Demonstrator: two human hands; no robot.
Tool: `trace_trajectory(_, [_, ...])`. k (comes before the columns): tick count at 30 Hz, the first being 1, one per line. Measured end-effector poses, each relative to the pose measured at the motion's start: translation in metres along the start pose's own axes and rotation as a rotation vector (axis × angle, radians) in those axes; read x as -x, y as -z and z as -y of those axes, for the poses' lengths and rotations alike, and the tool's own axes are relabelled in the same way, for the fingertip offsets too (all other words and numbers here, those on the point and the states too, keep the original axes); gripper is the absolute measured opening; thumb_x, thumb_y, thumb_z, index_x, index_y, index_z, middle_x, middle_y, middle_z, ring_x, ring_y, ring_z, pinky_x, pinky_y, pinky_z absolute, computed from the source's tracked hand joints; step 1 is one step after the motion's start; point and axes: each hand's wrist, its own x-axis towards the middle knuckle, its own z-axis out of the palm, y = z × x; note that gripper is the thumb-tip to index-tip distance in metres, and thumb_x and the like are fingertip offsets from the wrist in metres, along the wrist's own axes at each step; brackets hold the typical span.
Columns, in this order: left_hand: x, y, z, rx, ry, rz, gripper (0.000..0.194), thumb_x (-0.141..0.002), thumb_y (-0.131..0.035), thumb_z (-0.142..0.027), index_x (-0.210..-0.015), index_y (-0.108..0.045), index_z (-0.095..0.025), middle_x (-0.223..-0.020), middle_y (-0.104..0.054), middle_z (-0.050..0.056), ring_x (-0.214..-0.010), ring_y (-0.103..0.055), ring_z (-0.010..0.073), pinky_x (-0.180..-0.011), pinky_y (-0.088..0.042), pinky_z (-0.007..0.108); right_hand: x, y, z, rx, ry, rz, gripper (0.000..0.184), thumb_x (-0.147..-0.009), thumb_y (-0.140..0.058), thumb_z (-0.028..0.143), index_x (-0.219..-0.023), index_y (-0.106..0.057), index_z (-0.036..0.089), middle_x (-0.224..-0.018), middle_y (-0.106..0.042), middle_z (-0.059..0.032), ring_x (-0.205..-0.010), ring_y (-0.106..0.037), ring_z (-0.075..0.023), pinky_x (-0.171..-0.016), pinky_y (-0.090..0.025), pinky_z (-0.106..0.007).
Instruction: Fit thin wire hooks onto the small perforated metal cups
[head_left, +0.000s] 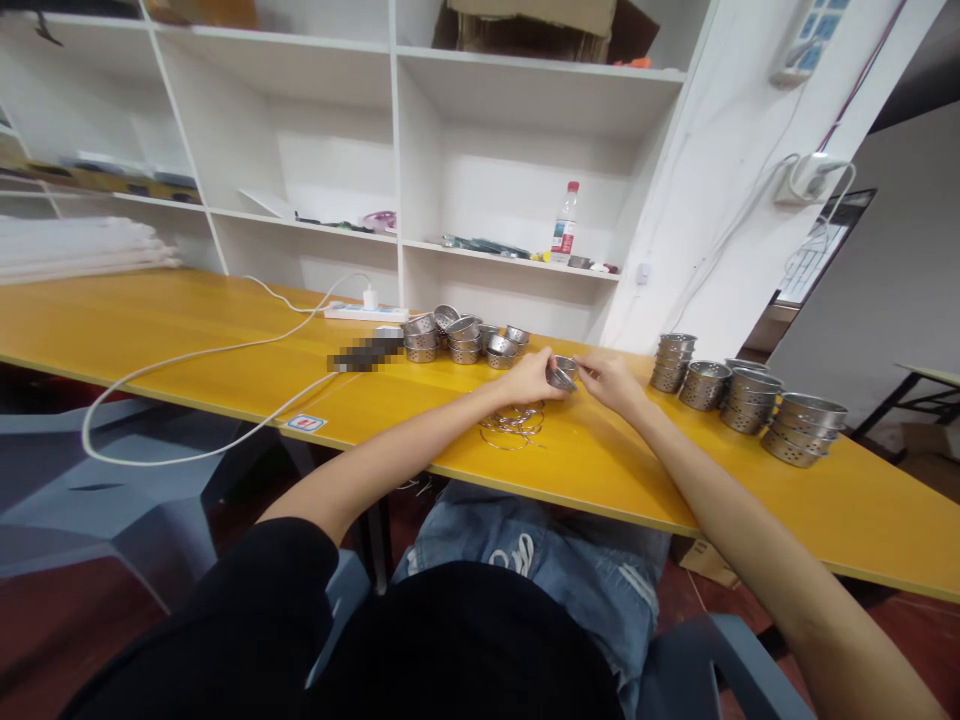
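Observation:
My left hand [531, 376] is closed round a small perforated metal cup [562, 379], which it holds tilted just above the table. At the cup's right side, my right hand [606, 380] has its fingertips pinched together close to the rim. Whatever lies between those fingertips is too small to make out. Below my left hand, a loose tangle of thin metal wire [513, 428] rests on the yellow table [600, 475]. Several more perforated cups [465, 340], some stacked and some tipped, stand beyond my left hand.
Stacks of like cups [802, 430] stand along the right side. At the left, a white cable [187, 355] loops over the table's front edge from a power strip [364, 312]. White shelves [517, 160] with a bottle [564, 225] rise behind. A grey-blue chair [120, 500] is at left.

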Motion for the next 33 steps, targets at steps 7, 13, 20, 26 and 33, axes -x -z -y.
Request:
trace_trajectory(7, [0.000, 0.000, 0.002, 0.014, 0.004, 0.000, 0.054, -0.065, -0.090, -0.044, -0.091, -0.049, -0.022, -0.085, -0.066, 0.000, -0.078, -0.061, 0.0197, -0.067, -0.040, 0.028, -0.002, 0.000, 0.008, -0.012, 0.061, 0.058, 0.021, -0.096, -0.046, 0.020, -0.075, -0.043, 0.022, -0.065, -0.049, -0.0004, -0.058, -0.042, -0.0147, -0.062, -0.033, -0.027])
trace_trajectory(13, [-0.003, -0.002, 0.005, 0.025, -0.028, 0.002, 0.055, -0.065, -0.090, -0.043, -0.094, -0.049, -0.022, -0.086, -0.066, 0.000, -0.081, -0.062, 0.0205, -0.069, -0.041, 0.029, -0.002, -0.003, 0.009, -0.007, 0.034, 0.106, 0.020, -0.096, -0.043, 0.019, -0.077, -0.040, 0.022, -0.064, -0.044, 0.0005, -0.061, -0.041, -0.0155, -0.063, -0.032, -0.026])
trace_trajectory(20, [-0.005, -0.002, 0.006, 0.002, -0.065, 0.017, 0.051, -0.067, -0.088, -0.043, -0.094, -0.050, -0.022, -0.085, -0.066, -0.001, -0.081, -0.064, 0.0209, -0.070, -0.044, 0.029, -0.004, -0.003, 0.009, 0.091, 0.065, 0.208, 0.014, -0.097, -0.049, 0.017, -0.088, -0.058, 0.021, -0.078, -0.059, -0.0054, -0.071, -0.052, -0.0185, -0.069, -0.039, -0.026])
trace_trajectory(26, [-0.004, -0.001, 0.000, -0.028, -0.071, 0.015, 0.048, -0.068, -0.086, -0.039, -0.093, -0.050, -0.022, -0.088, -0.066, 0.001, -0.083, -0.064, 0.0216, -0.073, -0.046, 0.031, -0.005, 0.000, 0.009, 0.140, 0.041, 0.264, 0.013, -0.095, -0.053, 0.013, -0.095, -0.064, 0.020, -0.086, -0.065, -0.0074, -0.075, -0.057, -0.0193, -0.072, -0.041, -0.026])
trace_trajectory(33, [-0.005, -0.003, 0.000, -0.029, -0.088, 0.010, 0.048, -0.069, -0.085, -0.038, -0.094, -0.048, -0.022, -0.087, -0.065, 0.000, -0.081, -0.063, 0.0207, -0.070, -0.045, 0.030, -0.009, 0.003, 0.013, 0.183, 0.076, 0.312, 0.018, -0.091, -0.055, 0.008, -0.100, -0.065, 0.020, -0.089, -0.068, -0.0082, -0.079, -0.061, -0.0205, -0.073, -0.044, -0.026])
